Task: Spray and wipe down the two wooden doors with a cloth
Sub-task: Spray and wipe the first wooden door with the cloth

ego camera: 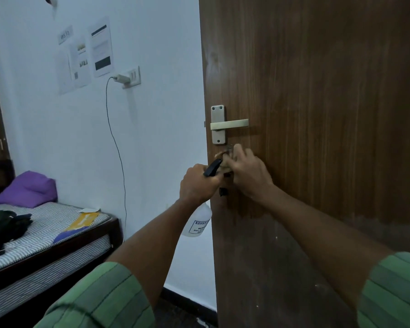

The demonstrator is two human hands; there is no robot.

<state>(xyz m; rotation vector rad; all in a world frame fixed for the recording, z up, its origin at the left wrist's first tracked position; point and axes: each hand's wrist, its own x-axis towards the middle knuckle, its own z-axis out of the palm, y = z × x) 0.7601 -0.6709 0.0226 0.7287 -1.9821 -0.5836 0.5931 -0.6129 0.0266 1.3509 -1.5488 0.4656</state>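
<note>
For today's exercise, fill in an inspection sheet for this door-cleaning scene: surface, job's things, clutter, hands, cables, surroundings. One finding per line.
Surface: wooden door, brown, metal lever handle level; pale specks low down.
Job's things: spray bottle, white with black trigger; cloth bunched below the handle.
Clutter: dark clothes and yellow packet on the bed.
Hands: left hand grips the bottle; right hand holds the cloth against the door.
Cables: charger cable hangs from the wall socket.
Surroundings: papers on the white wall, purple pillow.
</note>
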